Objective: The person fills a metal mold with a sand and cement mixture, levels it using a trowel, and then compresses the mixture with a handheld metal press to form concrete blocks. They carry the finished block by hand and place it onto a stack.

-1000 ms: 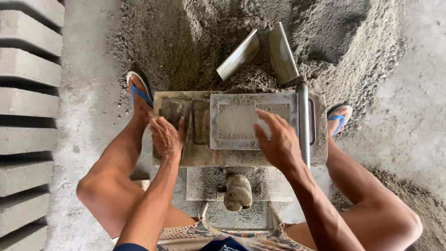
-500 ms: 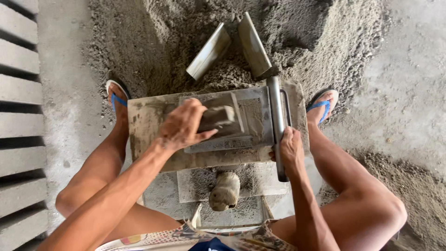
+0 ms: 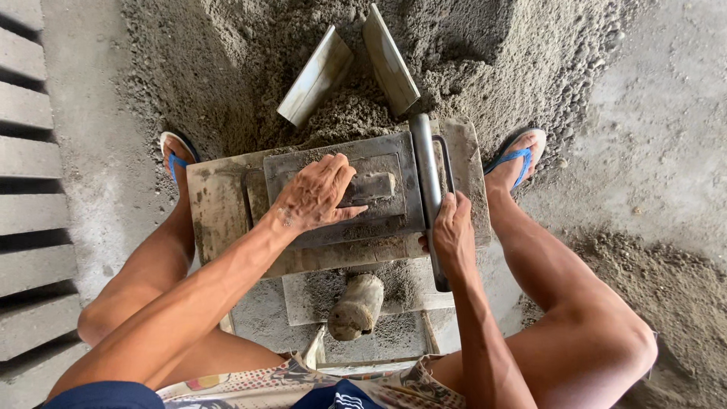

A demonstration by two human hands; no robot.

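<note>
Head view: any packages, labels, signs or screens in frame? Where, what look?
None in view: no package, label, sign or screen.
What is there: a grey metal block mould under the left hand, the right hand on its steel handle bar, a sand heap behind, and grey concrete blocks stacked at left.

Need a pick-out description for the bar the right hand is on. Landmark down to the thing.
Start at the grey mould box between the person's feet, in front of the sand heap. Along its right edge runs a long round metal bar, with the right hand wrapped around its near end. Unlike the two flat boards stuck in the sand behind, it is a smooth tube.
</note>
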